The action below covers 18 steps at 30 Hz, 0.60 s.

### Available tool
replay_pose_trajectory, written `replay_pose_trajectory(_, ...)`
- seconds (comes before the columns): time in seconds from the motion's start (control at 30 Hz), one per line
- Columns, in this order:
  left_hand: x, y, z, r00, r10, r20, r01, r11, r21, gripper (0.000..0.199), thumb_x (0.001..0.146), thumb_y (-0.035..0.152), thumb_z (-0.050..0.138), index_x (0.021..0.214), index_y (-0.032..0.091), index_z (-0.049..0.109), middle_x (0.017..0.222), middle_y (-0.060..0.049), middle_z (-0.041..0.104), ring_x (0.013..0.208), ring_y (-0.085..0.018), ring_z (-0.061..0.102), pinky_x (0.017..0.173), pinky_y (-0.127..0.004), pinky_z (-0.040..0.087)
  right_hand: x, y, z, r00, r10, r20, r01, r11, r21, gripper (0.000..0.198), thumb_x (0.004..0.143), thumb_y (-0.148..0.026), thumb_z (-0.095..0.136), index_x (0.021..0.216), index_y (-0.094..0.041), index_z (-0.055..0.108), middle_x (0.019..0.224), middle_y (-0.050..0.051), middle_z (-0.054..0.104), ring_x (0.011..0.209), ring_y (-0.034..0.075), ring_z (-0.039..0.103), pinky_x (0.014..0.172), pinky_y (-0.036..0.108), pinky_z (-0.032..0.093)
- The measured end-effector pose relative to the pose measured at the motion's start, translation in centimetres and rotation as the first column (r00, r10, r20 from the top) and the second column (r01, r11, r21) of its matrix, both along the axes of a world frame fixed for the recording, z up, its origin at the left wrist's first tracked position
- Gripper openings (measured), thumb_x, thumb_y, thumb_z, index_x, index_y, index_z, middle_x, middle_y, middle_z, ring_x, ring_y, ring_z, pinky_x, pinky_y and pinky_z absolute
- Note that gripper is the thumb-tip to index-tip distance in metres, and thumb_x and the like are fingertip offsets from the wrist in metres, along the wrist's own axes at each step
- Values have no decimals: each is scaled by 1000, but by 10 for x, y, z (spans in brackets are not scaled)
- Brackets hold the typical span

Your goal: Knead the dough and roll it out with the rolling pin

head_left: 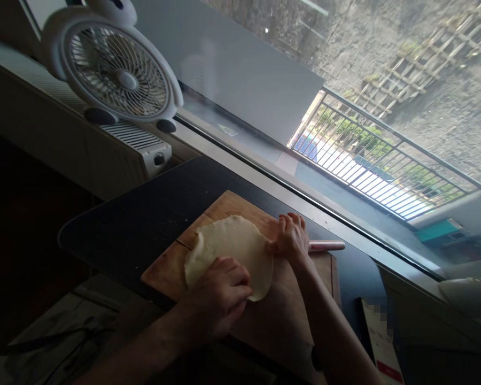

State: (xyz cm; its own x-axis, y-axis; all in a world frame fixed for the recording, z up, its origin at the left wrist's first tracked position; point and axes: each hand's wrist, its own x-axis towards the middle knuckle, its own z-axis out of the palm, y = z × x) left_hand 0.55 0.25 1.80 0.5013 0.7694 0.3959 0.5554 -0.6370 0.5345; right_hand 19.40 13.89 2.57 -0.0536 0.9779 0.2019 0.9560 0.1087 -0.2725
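Note:
A thin, pale round of dough [234,246] lies flat on a wooden board [280,315], its left edge slightly folded. My left hand [222,291] is over the near part of the dough, fingers curled and pressed together on its near edge; the fingertips are partly hidden. At the dough's right side, my right hand [292,238] is closed over a rolling pin [327,245], whose smooth end sticks out to the right. The thumb side of that hand is at the dough's edge. The pin's other end is hidden.
The board rests on a dark table [116,224] beside a window. A white fan [126,80] stands on a heater [144,147] at the upper left. A flat box or booklet [379,337] lies at the lower right. Outside is a metal railing [377,155].

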Motion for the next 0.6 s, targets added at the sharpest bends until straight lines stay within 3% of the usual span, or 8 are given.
replay_pose_trajectory(0.07,0,0,1,1000,0,-4,0,1000,2,17,84,14,50,89,21,65,90,-2,58,90,-18,48,85,-39,36,-14,24,6,1000,-9,-18,9,999,-36,39,93,-33,31,118,-21,57,131,12,45,127,28,33,95,43,37)
replay_pose_trajectory(0.13,0,-1,2,1000,0,-4,0,1000,0,17,84,14,51,89,20,65,90,-2,58,90,-18,48,85,-39,36,-20,21,7,999,45,-6,-45,999,-8,39,92,-30,32,122,-19,55,133,12,44,129,28,30,97,42,36)
replay_pose_trajectory(0.3,0,-1,2,1000,-9,-1,9,1000,-15,17,83,13,52,92,21,65,91,-2,58,90,-18,47,85,-39,36,3,-55,-6,962,249,113,-260,961,96,38,94,-27,29,124,-20,51,137,8,42,135,25,22,104,43,28)
replay_pose_trajectory(0.37,0,0,1,1000,-16,2,16,1000,-22,18,83,13,52,92,21,65,90,-2,58,90,-18,47,86,-39,36,9,-66,-8,956,257,142,-273,957,102,36,95,-28,30,122,-21,52,136,7,43,135,25,21,104,45,27)
replay_pose_trajectory(0.43,0,1,0,1000,-11,1,11,1000,-28,18,83,13,51,92,21,65,90,-2,58,90,-18,47,85,-39,36,4,-50,-7,967,226,119,-236,969,76,37,95,-29,29,121,-23,53,136,7,44,135,26,21,102,45,30)
replay_pose_trajectory(0.6,0,0,1,1000,8,-17,-9,999,-39,18,84,14,50,91,21,65,91,-3,58,90,-19,47,84,-40,37,-30,30,6,994,103,30,-100,991,-90,38,93,-29,32,125,-22,51,136,10,42,133,26,26,98,43,37)
